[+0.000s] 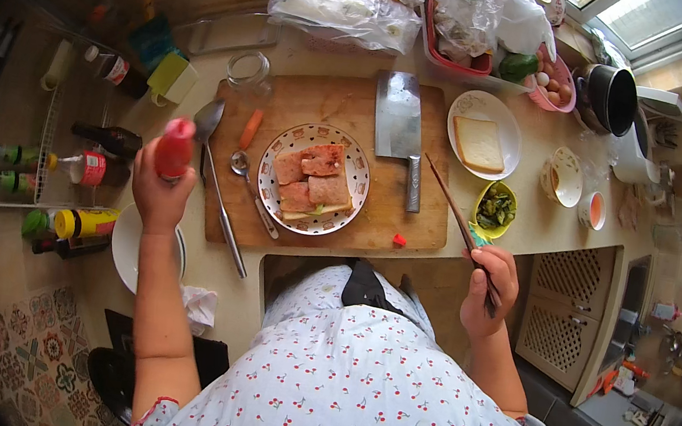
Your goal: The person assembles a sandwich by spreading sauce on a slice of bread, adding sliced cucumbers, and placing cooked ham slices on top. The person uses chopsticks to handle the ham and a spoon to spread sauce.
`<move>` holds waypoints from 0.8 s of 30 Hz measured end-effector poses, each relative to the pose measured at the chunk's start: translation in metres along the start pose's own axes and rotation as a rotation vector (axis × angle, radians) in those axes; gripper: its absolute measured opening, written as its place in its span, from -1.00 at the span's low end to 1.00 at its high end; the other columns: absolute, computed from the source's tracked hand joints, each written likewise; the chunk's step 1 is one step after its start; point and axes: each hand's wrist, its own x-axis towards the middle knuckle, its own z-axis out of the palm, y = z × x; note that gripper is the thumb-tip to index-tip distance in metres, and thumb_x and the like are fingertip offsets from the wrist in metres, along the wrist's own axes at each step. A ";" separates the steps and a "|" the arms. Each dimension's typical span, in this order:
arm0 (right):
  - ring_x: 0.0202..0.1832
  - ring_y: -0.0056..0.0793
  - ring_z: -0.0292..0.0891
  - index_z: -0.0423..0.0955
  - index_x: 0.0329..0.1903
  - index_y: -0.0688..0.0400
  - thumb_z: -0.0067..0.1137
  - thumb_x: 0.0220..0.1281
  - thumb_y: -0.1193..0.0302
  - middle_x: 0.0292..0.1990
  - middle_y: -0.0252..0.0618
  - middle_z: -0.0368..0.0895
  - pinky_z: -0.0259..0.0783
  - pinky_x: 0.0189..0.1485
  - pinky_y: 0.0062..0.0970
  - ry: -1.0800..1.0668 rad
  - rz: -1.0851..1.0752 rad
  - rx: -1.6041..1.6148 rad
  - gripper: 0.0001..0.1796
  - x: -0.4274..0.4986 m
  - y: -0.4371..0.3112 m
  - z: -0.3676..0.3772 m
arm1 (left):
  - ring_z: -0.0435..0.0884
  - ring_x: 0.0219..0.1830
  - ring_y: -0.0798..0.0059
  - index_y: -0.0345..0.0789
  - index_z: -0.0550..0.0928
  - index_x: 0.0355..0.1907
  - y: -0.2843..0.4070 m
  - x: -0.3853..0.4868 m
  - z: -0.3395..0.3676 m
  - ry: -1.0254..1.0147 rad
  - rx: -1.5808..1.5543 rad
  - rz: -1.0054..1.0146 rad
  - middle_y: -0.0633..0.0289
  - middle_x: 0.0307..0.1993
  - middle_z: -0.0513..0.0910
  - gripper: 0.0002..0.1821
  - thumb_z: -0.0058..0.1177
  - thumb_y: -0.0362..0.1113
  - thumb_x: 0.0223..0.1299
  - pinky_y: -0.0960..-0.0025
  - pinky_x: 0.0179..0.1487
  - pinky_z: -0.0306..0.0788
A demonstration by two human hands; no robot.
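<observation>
My left hand (162, 194) grips a red squeeze bottle (173, 153) left of the wooden cutting board (344, 99). In my right hand (490, 289) is a pair of dark chopsticks (456, 209), their tips pointing up and left over the board's right edge. On the board, a patterned plate (266, 186) holds bread topped with several pinkish meat slices (326, 188). A cleaver (398, 120), a small spoon (259, 201), a carrot piece (251, 128) and a small red piece (399, 239) lie around it. A bread slice (479, 144) rests on a white plate (516, 123).
A yellow bowl of chopped greens (496, 210), a patterned bowl (562, 176) and a small cup (592, 210) stand at right. A glass jar (248, 72) and a long ladle (219, 196) are at left. Behind are a basket of eggs (555, 86) and plastic bags (344, 7).
</observation>
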 end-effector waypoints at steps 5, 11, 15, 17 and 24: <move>-0.17 -0.30 0.55 0.54 -0.13 0.31 0.02 0.40 0.36 -0.23 -0.06 0.61 0.45 -0.04 -0.40 0.108 -0.011 0.086 -0.75 0.014 0.021 -0.004 | 0.51 -0.13 0.22 -0.16 0.56 -0.08 0.099 0.039 -0.050 -0.262 0.655 0.533 0.23 -0.25 0.53 -0.55 0.26 -0.32 -0.17 0.20 0.00 0.35; -0.15 -0.35 0.54 0.49 -0.12 0.34 -0.05 0.44 0.35 -0.18 -0.08 0.54 0.45 -0.01 -0.40 0.162 0.082 0.355 -0.72 0.020 0.047 -0.005 | 0.49 -0.23 0.43 -0.15 0.58 -0.24 0.177 0.058 -0.043 -0.478 1.149 0.924 0.38 -0.41 0.54 -0.78 0.15 -0.23 0.00 0.31 -0.12 0.29; -0.16 -0.35 0.53 0.49 -0.12 0.34 -0.05 0.44 0.37 -0.18 -0.08 0.52 0.45 0.00 -0.41 0.137 0.080 0.440 -0.74 0.014 0.052 0.003 | 0.56 -0.21 0.45 -0.15 0.59 -0.21 0.217 0.057 -0.027 -0.698 1.224 0.913 0.39 -0.39 0.59 -0.74 0.23 -0.21 -0.01 0.35 -0.15 0.35; -0.16 -0.35 0.51 0.50 -0.12 0.34 -0.03 0.42 0.40 -0.19 -0.08 0.53 0.42 -0.01 -0.43 0.105 0.065 0.437 -0.77 0.012 0.050 0.007 | 0.61 -0.20 0.42 -0.15 0.58 -0.21 0.231 0.058 -0.022 -0.770 1.244 0.811 0.37 -0.36 0.62 -0.69 0.31 -0.22 -0.06 0.36 -0.17 0.40; -0.30 -0.21 0.50 0.54 -0.10 0.27 0.09 0.11 0.60 -0.31 -0.08 0.56 0.42 -0.19 -0.44 -0.057 -0.356 0.033 -0.74 0.060 0.033 0.010 | 0.65 -0.21 0.27 -0.22 0.57 -0.28 0.256 0.072 -0.026 -0.971 1.040 0.724 0.24 -0.32 0.60 -0.67 0.37 -0.30 -0.16 0.25 -0.20 0.51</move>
